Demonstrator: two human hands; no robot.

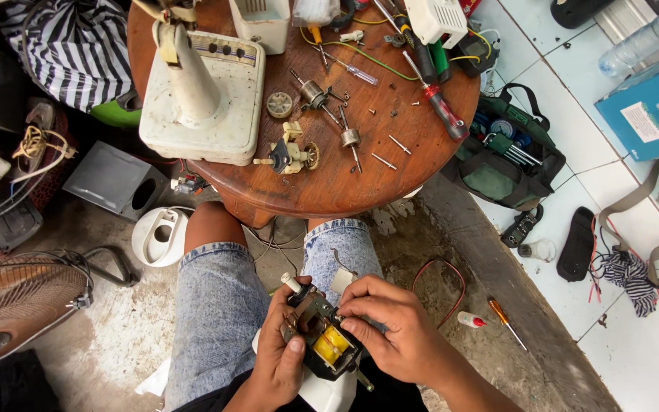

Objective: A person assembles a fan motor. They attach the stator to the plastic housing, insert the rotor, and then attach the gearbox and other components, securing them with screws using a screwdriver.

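Wooden round table [413, 164], strewn with screwdrivers [440, 103], stands beyond both hands [394, 336] gripping a small motor [322, 339].

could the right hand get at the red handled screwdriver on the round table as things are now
Probably not right away. The right hand has its fingers on the small motor, which the left hand also holds. The red-handled screwdriver lies uncovered near the table edge, so the way looks free once it lets go.

Counter [322, 191]: near edge bare wood, open for passage. Fan base [204, 99] blocks the left edge; screwdrivers [440, 103] and loose screws [390, 149] obstruct the right. Knees [215, 267] close off the floor [413, 236] beneath.
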